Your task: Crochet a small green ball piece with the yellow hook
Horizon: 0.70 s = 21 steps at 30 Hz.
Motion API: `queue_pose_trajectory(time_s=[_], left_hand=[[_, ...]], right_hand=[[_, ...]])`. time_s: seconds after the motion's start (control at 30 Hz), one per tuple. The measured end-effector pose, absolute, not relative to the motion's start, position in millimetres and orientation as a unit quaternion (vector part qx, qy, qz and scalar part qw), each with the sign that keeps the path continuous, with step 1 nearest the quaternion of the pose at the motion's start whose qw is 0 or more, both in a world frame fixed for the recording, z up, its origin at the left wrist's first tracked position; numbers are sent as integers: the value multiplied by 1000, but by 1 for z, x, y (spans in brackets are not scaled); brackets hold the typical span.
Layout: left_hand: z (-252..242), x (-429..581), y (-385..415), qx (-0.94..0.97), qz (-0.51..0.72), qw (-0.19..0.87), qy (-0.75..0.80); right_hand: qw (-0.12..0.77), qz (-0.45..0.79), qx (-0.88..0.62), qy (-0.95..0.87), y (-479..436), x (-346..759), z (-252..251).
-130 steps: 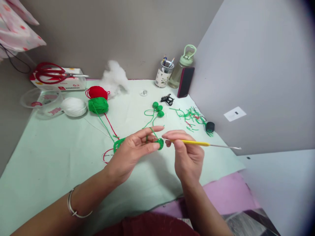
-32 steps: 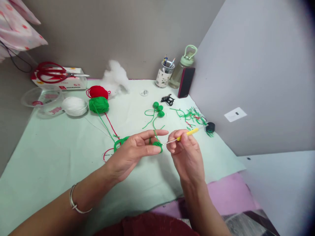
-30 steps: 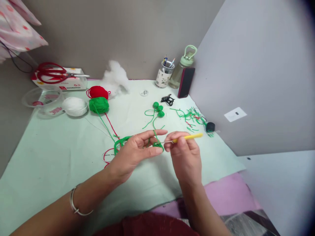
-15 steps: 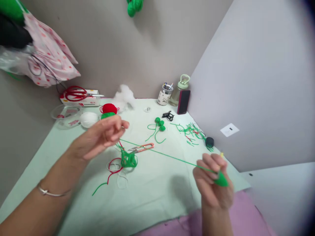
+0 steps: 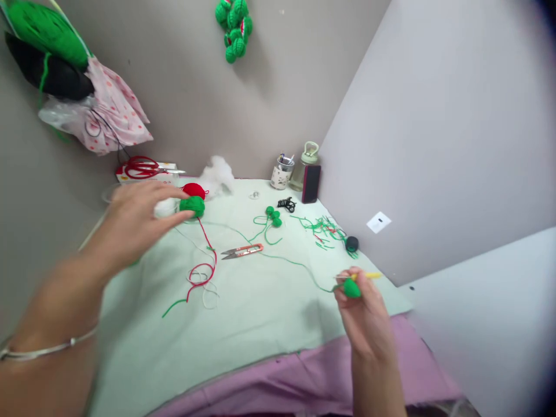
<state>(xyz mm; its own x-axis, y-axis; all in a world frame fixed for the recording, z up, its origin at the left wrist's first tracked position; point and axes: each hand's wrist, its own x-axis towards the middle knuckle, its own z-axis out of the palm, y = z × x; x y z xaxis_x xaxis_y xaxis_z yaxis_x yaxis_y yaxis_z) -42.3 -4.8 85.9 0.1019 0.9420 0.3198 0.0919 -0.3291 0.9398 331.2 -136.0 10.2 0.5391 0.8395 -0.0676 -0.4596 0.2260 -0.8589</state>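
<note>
My left hand (image 5: 139, 217) reaches over the table's left side, thumb and fingers around the near side of a green yarn ball (image 5: 192, 206); whether they press on it is hard to tell. A red ball (image 5: 194, 190) and a partly covered white ball (image 5: 165, 208) sit beside it. On the right, my right hand (image 5: 360, 301) holds a small green crocheted piece (image 5: 351, 288) and a yellow-handled hook (image 5: 367, 276). Slack green yarn (image 5: 295, 262) runs from that piece across the cloth, past orange snips (image 5: 243, 251). Red, white and green strands (image 5: 202, 274) lie loosely curled nearer me.
Three small green balls (image 5: 273, 216), a black clip (image 5: 286, 204) and green yarn scraps (image 5: 324, 229) lie beyond the snips. Along the back stand a pen cup (image 5: 282, 174), a bottle (image 5: 309, 156) and a phone (image 5: 311, 184). White stuffing (image 5: 218, 174) and red scissors (image 5: 142, 167) are further left.
My left hand has moved left to the green ball. The loose green yarn bundle near the snips is no longer visible there. The taut yarn has gone slack, and the camera view has shifted.
</note>
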Motion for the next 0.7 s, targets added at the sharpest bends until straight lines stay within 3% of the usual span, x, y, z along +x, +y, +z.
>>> queue_pose_trajectory(time_s=[0.03,0.07,0.17,0.27,0.4,0.5,0.6,0.7], left_hand=[[83,-24,-23,643,502,379,437],[79,-6,-42,657,465,424,414],[64,44,-90,571,376,703,197],[60,74,-111,476,400,774,119],[75,86,-107,365,575,725,100],[71,78,-103,480,641,575,169],[47,67,-109,683,562,387,261],[28,62,-121,692,503,422,299]], right_hand=[[743,430,-458,-231,-137,321,13],[729,438,-462,-252,-139,311,17],[712,451,-444,-304,-147,280,28],[710,449,-412,-351,-158,252,34],[722,420,-372,-406,-168,227,33],[733,400,-352,-423,-168,221,32],[746,369,-353,-427,-166,222,29],[744,328,-371,-448,-165,222,20]])
